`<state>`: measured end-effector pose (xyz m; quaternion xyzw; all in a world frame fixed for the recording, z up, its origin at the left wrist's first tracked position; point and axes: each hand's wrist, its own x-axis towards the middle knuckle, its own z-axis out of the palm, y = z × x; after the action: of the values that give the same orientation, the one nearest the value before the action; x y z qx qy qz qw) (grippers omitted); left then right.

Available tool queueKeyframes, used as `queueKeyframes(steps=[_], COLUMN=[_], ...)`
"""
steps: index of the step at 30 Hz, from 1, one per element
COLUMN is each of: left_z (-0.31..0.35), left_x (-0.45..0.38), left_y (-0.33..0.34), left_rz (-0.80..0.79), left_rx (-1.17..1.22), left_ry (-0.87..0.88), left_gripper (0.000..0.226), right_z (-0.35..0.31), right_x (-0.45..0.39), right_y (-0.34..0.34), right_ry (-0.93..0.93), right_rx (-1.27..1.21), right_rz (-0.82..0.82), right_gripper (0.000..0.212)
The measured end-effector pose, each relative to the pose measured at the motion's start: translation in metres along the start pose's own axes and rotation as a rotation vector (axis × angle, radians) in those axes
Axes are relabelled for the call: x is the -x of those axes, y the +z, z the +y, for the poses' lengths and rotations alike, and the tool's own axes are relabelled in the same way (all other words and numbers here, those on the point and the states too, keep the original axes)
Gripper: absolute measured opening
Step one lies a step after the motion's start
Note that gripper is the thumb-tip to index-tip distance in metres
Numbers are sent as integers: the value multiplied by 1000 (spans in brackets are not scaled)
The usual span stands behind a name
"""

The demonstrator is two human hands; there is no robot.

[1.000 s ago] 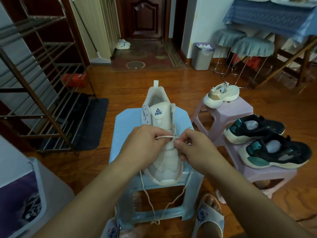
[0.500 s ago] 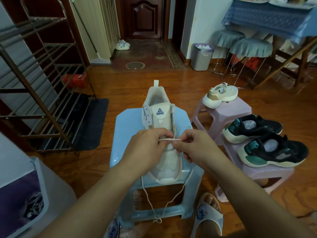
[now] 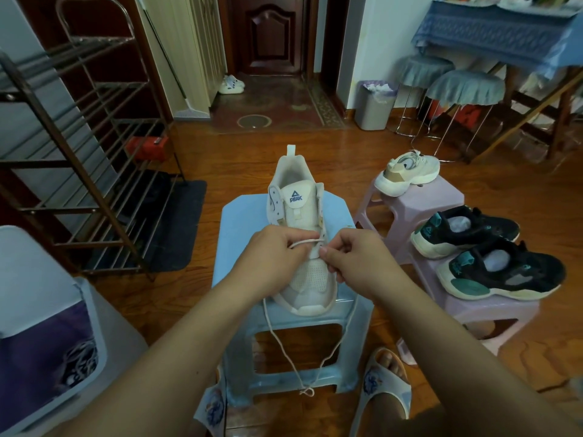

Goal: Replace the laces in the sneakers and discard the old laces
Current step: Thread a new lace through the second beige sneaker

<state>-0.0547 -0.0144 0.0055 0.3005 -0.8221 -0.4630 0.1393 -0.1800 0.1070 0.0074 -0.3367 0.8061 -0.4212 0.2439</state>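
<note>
Since a second ago both hands have shifted a little up the shoe, and the short stretch of lace between them, then straight, now bows upward in a small arc. Nearest the camera, two feet in patterned slippers (image 3: 383, 392) stand on the wooden floor either side of the light blue plastic stool (image 3: 239, 222), and a grey bin (image 3: 47, 310) with a purple liner sits at the left edge. The cream lace (image 3: 285, 348) hangs off the stool's front in two strands that meet in a small knot near the floor. On the stool the white PEAK sneaker (image 3: 310, 279) lies toe toward the person, tongue up. The left hand (image 3: 274, 257) has its fingers curled and pinches the lace over the lower eyelets; the right hand (image 3: 356, 257) pinches the other end of that span between thumb and forefinger, just beside the left. To the right, two lilac stools (image 3: 492, 310) carry a pair of black and teal sneakers (image 3: 501, 272) and, farther back, a beige sneaker (image 3: 410, 171). At the left stands a metal shoe rack (image 3: 88, 171) on a dark mat. Farther off are a grey waste bin (image 3: 373, 107), two round covered stools (image 3: 463, 86), a table under a blue cloth (image 3: 498, 33), white slippers (image 3: 232, 85) and a dark wooden door (image 3: 269, 36).
</note>
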Motion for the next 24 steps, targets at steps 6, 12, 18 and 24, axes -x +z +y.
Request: queueKeyframes(steps=[6, 12, 18, 24], left_z=[16, 42, 46, 46], left_x=[-19, -42, -56, -63], left_y=[-14, -13, -22, -28], left_rz=[-145, -273, -347, -352], left_rx=[-147, -738, -777, -488], left_ry=[-38, 110, 310, 220], left_gripper=[21, 19, 16, 10], right_z=[1, -2, -1, -1], right_x=[-5, -17, -16, -19], right_y=[-2, -14, -14, -8], right_ry=[142, 237, 181, 32], right_rx=[-189, -213, -87, 137], right_rz=[-85, -277, -264, -194], right_gripper=[17, 12, 15, 17])
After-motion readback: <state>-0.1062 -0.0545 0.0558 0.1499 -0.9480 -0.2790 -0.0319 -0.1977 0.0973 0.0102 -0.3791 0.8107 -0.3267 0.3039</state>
